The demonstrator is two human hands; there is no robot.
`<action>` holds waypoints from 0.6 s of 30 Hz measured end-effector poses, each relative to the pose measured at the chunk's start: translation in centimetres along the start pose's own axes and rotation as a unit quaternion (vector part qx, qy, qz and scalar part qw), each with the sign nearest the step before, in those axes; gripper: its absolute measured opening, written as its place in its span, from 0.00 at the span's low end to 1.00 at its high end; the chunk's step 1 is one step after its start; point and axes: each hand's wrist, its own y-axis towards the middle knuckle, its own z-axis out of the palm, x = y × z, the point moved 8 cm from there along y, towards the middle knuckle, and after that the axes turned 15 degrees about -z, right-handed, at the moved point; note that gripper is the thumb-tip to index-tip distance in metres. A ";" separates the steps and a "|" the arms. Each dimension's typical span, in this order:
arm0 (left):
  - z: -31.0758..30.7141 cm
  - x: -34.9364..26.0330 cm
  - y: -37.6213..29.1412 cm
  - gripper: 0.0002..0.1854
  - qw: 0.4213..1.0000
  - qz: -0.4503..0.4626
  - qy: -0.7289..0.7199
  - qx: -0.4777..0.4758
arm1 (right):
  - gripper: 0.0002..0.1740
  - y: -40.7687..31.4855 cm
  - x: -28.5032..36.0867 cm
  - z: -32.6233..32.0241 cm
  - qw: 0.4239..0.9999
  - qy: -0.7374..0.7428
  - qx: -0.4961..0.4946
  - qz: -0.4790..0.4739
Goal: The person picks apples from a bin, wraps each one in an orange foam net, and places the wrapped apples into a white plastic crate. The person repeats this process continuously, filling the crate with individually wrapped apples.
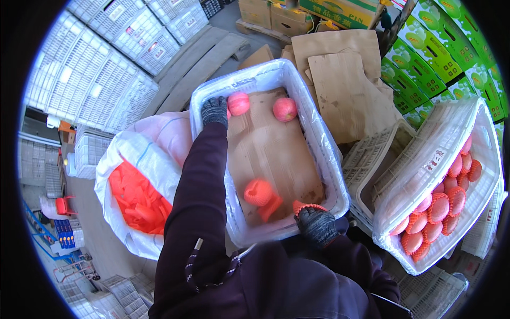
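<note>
A plastic-lined crate (342, 187) stands before me with brown cardboard on its floor. My left hand (215, 111), in a dark knit glove, reaches to its far left corner, over a mostly hidden apple beside a pink-red apple (239, 103); its grip cannot be told. Another apple (285, 109) lies near the far right side. At the near right corner, my gloved right hand (317, 225) holds a red foam net sleeve (306, 206). A netted fruit (258, 192), apparently an apple, and a loose foam net (269, 207) lie on the cardboard, slightly blurred.
An open white woven sack (139, 153) of red foam nets (137, 199) stands left. On the right, a tilted lined crate (422, 159) holds several netted apples (438, 207). Cardboard sheets (338, 87), a wooden pallet (199, 67), stacked white crates (91, 71) and green cartons (434, 52) lie beyond.
</note>
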 end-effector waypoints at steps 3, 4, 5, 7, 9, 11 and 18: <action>-2.0 -0.8 -0.2 0.20 0.997 -0.034 0.016 -0.072 | 0.11 0.7 0.0 -1.0 1.000 0.009 -0.002 0.010; -2.5 -0.9 -0.3 0.19 0.997 -0.035 0.003 -0.072 | 0.08 0.8 0.1 -1.5 1.000 0.013 -0.026 0.002; -2.8 -1.1 -0.3 0.22 0.998 -0.002 0.000 -0.058 | 0.05 0.8 0.4 -1.7 0.999 0.024 -0.041 -0.012; -2.6 -0.3 -0.8 0.30 1.000 0.007 -0.018 0.007 | 0.05 0.6 0.4 -1.4 0.999 0.019 -0.044 -0.003; -2.0 1.0 -2.6 0.40 0.992 -0.003 -0.075 0.098 | 0.06 0.2 0.6 -1.6 0.996 0.013 -0.085 -0.013; -4.3 0.5 -6.1 0.49 0.879 0.082 -0.447 0.144 | 0.06 0.0 0.4 -1.5 0.996 0.002 -0.086 -0.005; -13.3 -6.0 -21.7 0.54 0.324 0.200 -0.831 0.406 | 0.25 -0.2 0.4 -4.7 0.875 0.425 -0.228 0.039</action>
